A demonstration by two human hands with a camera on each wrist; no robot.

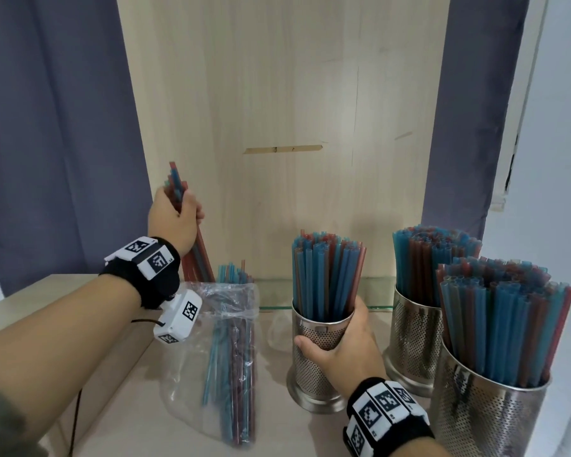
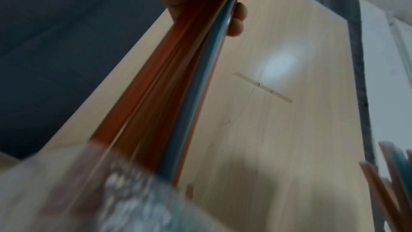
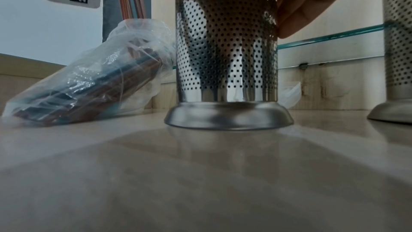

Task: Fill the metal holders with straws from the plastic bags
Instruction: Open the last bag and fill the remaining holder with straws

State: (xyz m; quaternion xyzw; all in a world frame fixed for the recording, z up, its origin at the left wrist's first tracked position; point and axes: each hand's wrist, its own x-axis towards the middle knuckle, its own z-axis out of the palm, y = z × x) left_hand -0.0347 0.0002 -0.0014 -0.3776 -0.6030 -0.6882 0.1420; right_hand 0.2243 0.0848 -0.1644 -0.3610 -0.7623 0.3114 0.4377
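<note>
Two hands are sharing the work: the left hand (image 1: 175, 222) is clenching a bunch of red and blue plastic straws (image 1: 197, 255), apparently drawing them from the clear plastic bag (image 1: 208, 338) lying mid-counter, while the right hand (image 1: 343, 347) is wrapping the partly filled perforated metal holder (image 1: 310, 364), steadying it for loading.

Three perforated metal holders stand upright on the counter: the left holder (image 1: 314, 357), the rear holder (image 1: 409, 338) and the near-right holder (image 1: 475, 420). All are packed with blue and red straws (image 1: 327, 275). A clear plastic bag (image 1: 211, 341) containing straws is propped alongside.
</note>
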